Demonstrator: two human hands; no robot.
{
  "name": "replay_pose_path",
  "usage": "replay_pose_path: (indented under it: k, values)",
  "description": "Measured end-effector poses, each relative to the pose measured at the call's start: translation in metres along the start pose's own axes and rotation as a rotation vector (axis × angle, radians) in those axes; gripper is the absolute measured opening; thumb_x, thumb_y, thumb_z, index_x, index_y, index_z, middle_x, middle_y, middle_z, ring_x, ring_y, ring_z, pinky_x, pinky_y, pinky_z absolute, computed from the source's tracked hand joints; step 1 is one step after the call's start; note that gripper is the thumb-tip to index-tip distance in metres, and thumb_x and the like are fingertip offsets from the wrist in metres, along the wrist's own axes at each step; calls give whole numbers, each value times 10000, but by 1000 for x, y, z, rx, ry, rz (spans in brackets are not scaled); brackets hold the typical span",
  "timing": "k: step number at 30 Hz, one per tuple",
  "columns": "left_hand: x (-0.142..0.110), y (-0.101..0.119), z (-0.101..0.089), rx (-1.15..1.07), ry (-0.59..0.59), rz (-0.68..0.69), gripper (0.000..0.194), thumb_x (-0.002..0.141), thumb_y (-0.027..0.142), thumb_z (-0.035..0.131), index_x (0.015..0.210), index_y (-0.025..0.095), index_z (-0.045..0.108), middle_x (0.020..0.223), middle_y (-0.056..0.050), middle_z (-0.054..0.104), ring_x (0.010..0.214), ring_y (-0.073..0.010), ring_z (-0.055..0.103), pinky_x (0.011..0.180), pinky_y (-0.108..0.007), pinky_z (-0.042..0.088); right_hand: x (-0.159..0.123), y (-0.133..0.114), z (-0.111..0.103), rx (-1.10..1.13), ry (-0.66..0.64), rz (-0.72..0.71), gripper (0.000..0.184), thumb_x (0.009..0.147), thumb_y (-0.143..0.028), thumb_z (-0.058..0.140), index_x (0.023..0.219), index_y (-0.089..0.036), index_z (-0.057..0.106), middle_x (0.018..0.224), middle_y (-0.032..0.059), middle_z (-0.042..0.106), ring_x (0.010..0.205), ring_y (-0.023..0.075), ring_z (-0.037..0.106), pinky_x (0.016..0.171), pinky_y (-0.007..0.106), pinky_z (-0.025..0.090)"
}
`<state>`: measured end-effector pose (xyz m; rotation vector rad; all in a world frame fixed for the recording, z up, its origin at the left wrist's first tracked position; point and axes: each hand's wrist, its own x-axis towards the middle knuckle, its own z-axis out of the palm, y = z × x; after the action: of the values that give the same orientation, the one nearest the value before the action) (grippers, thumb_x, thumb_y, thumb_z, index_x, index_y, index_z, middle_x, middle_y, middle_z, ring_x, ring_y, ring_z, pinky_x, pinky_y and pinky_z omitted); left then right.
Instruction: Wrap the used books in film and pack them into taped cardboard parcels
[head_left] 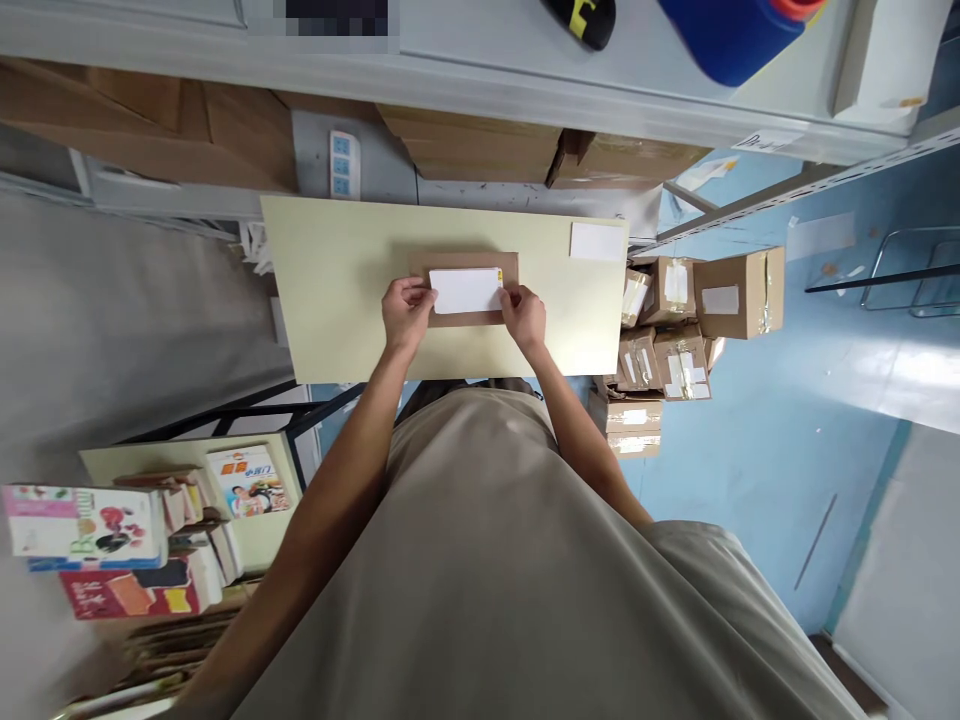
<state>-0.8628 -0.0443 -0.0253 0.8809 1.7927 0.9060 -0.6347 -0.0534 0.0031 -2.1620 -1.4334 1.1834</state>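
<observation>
A flat brown cardboard packet lies in the middle of a pale yellow table. A white rectangular label lies on top of it. My left hand pinches the label's left end with fingers closed. My right hand pinches its right end, also closed. Both hands rest over the packet's lower edge. Another white label lies at the table's far right corner.
Several taped cardboard boxes are stacked on the blue floor right of the table. Large cartons sit behind the table under a grey shelf. Books and boxes lie on a low table at lower left.
</observation>
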Motion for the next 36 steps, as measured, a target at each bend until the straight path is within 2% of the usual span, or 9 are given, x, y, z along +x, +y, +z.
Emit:
replay_pose_path:
  k: [5, 11, 15, 18, 22, 29, 36]
  values:
    - [5, -4, 6, -33, 29, -18, 317, 779, 225, 825, 1040, 217, 645, 914, -36, 770, 892, -216, 762, 925, -365, 617, 1, -4, 2, -78, 7, 31, 281, 1182, -407, 558, 1107, -214, 748, 1147, 141, 850, 1076, 312, 795, 968, 411, 584]
    - [11, -5, 11, -23, 12, -32, 355, 755, 281, 871, 1001, 235, 620, 898, -33, 759, 869, -228, 754, 885, -382, 622, 3, -7, 6, -121, 25, 37, 271, 1185, -381, 515, 1110, -228, 725, 1136, 136, 846, 1059, 316, 790, 985, 436, 602]
    - [6, -5, 5, -36, -17, -18, 329, 757, 284, 862, 997, 230, 644, 898, -36, 755, 880, -224, 747, 893, -377, 615, -1, 1, 8, -120, 20, 9, 274, 1192, -391, 487, 1138, -229, 701, 1175, 141, 829, 1065, 296, 774, 987, 418, 603]
    - [-3, -6, -4, -40, -75, -2, 322, 757, 298, 860, 1003, 234, 662, 915, -35, 769, 899, -223, 748, 908, -370, 611, -9, 11, 9, -104, 33, -63, 266, 1192, -379, 473, 1158, -228, 689, 1231, 145, 806, 1066, 274, 757, 984, 393, 598]
    - [-9, -9, -9, -42, -132, 9, 303, 773, 290, 828, 1028, 226, 677, 956, -44, 771, 929, -213, 751, 907, -340, 599, -14, 18, 11, -100, 52, -91, 227, 1186, -346, 490, 1137, -223, 673, 1209, 143, 798, 1059, 264, 752, 991, 372, 579]
    - [3, -8, 7, -33, -31, -26, 293, 796, 205, 838, 1004, 221, 632, 908, -26, 743, 892, -204, 751, 897, -333, 588, -7, 6, 10, -125, 41, -17, 277, 1218, -383, 447, 1194, -210, 661, 1187, 144, 818, 1074, 278, 768, 982, 383, 565]
    - [13, -17, 15, 0, 26, -32, 263, 806, 201, 821, 991, 225, 636, 868, -12, 730, 870, -209, 751, 916, -350, 596, -2, -3, 15, -136, 49, 74, 257, 1211, -412, 453, 1132, -244, 629, 1174, 156, 818, 1122, 338, 776, 1025, 483, 599]
